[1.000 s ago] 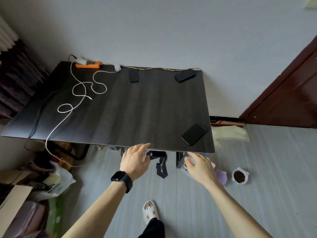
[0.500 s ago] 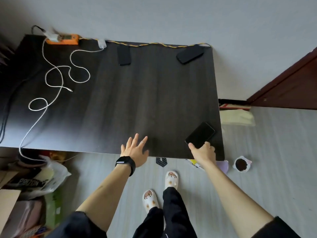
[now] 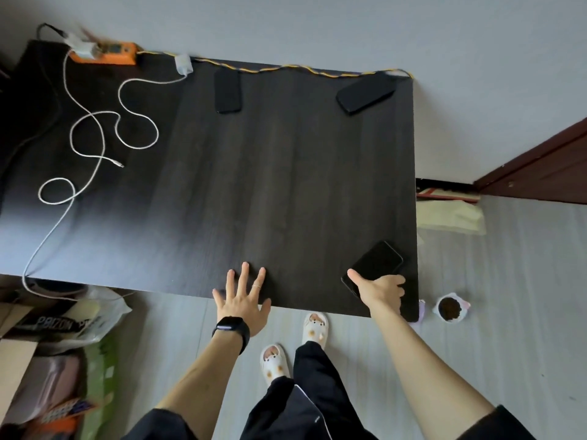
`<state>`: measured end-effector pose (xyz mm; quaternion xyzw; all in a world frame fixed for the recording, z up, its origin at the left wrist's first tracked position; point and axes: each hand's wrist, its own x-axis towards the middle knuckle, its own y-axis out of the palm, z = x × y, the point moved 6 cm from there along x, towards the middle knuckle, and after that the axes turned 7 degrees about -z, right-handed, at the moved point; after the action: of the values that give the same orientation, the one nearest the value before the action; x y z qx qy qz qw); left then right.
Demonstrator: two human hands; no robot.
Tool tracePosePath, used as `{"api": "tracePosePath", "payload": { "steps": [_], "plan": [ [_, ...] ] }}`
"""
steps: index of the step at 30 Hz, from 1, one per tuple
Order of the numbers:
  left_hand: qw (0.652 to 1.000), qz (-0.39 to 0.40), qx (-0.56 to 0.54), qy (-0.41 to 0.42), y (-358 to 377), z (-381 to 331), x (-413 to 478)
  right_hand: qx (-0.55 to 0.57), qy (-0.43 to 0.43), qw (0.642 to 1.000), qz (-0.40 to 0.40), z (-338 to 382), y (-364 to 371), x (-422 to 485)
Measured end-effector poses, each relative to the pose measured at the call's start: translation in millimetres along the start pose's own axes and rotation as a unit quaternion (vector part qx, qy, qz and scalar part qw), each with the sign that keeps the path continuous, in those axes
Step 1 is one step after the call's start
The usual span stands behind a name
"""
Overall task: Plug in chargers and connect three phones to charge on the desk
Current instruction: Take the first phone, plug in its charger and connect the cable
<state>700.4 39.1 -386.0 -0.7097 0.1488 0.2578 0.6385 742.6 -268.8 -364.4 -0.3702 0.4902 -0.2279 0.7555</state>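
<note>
Three black phones lie on the dark desk: one at the back middle, one at the back right corner, one at the front right corner. My right hand grips the near end of the front right phone, thumb along its left edge. My left hand rests flat on the desk's front edge with fingers spread. An orange power strip with a white charger plugged in sits at the back left. A white cable loops across the desk, and a white charger brick lies beside the strip.
A yellow braided cable runs along the desk's back edge to the right corner phone. Bags and boxes crowd the floor at left. A small bowl stands on the floor at right, near a brown door.
I have stepped up to the desk. My right hand rose from below the front edge onto the front right phone, and my left hand now lies flat on the desk.
</note>
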Motion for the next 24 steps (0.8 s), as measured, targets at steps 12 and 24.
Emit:
{"api": "tracePosePath", "payload": {
  "steps": [12,24],
  "plan": [
    [0.944,0.074,-0.316,-0.063,-57.6,10.1,-3.7,0.075,-0.147,0.957,0.241,29.4,27.7,-66.1],
    [0.700,-0.033,-0.701,-0.130,-133.2,191.0,-54.4,0.008,-0.360,0.836,0.415,131.2,136.4,-297.9]
  ]
}}
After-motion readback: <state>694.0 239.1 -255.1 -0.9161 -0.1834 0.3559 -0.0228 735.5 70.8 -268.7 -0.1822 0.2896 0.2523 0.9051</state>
